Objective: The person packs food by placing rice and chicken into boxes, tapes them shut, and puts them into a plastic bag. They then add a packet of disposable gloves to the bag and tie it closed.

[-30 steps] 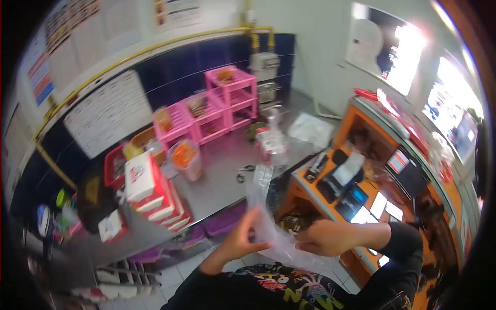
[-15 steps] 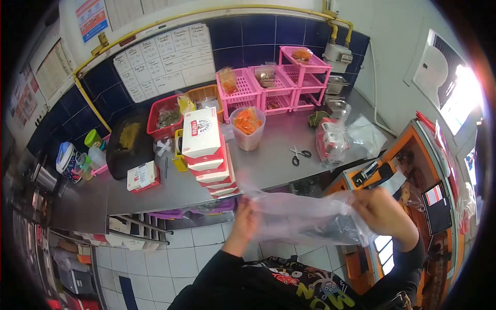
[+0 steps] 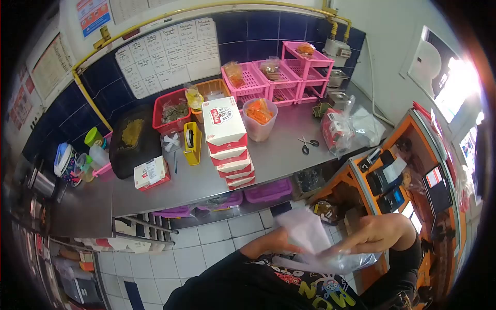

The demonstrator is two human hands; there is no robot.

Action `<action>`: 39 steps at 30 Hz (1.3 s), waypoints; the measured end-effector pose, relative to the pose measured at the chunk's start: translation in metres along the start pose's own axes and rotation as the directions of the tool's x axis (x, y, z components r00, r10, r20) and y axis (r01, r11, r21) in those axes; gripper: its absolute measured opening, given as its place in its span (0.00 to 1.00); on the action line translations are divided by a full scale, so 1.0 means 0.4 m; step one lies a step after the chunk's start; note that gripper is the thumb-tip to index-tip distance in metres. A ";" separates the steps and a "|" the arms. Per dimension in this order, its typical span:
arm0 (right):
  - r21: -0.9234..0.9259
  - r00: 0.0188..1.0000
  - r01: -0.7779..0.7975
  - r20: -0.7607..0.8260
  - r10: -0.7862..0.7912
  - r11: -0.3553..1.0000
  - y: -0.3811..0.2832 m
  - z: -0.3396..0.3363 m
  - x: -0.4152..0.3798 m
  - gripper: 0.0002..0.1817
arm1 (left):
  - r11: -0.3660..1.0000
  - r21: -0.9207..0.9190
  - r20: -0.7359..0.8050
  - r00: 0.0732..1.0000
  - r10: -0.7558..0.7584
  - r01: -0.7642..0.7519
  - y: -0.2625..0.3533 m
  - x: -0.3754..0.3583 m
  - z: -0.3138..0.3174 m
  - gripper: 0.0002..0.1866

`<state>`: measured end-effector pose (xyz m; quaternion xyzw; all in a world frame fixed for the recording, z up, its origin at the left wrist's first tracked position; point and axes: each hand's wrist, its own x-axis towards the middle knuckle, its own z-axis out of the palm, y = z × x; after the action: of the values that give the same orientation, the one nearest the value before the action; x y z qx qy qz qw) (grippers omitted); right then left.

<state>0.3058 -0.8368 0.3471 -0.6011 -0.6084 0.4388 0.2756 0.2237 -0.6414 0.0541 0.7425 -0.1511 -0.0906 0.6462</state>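
Note:
A translucent plastic bag [image 3: 306,230] is bunched between my hands, low in front of my body and off the counter's edge. My left hand [image 3: 279,242] grips its left side. On the right, my right hand [image 3: 369,236] holds the bag's other part, fingers pointing left and partly blurred. Beyond the hands, a stack of white and red boxes [image 3: 226,121] stands on the metal counter [image 3: 194,181]. A single white and red box [image 3: 152,173] with a paper on it lies to the left of the stack.
Behind the boxes are a tub with orange packets [image 3: 260,120], pink racks [image 3: 248,85], a red basket [image 3: 170,111] and a yellow tape dispenser [image 3: 192,144]. Scissors [image 3: 308,143] and a bagged box [image 3: 338,132] lie farther right. An orange-edged stand [image 3: 361,194] is at right.
The bag, stretched wide between my hands before, is now gathered and lower. My left hand has moved right and down, closer to my right hand. The view has shifted slightly.

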 end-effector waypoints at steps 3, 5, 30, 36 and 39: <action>0.057 0.992 -0.056 0.113 0.049 0.997 -0.036 0.052 0.021 0.23 | 0.927 0.213 -0.387 0.845 0.370 -0.309 -0.080 0.034 -0.007 0.43; 0.038 0.978 -0.122 0.172 0.114 0.992 -0.065 0.078 0.019 0.23 | 0.926 0.203 -0.672 0.642 0.368 -0.318 -0.144 0.035 -0.080 0.40; -0.064 0.707 -0.173 -0.703 0.078 0.983 0.433 0.408 0.408 0.21 | 0.941 -0.301 -0.680 0.657 -0.327 0.157 -0.060 -0.266 0.021 0.08; 0.465 0.837 -0.069 -0.454 0.305 0.883 0.512 0.401 0.396 0.14 | 0.950 -0.141 -0.673 0.677 -0.298 0.277 0.010 -0.235 0.028 0.08; 0.225 0.891 -0.012 -0.441 0.113 0.974 0.519 0.330 0.361 0.10 | 0.806 -0.576 -0.508 0.712 -0.484 0.137 0.064 -0.228 0.031 0.08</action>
<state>0.2753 -0.7455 0.0785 -0.6721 -0.4570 0.3597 0.4583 0.1313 -0.6249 0.0720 0.5502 0.2362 0.0178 0.8007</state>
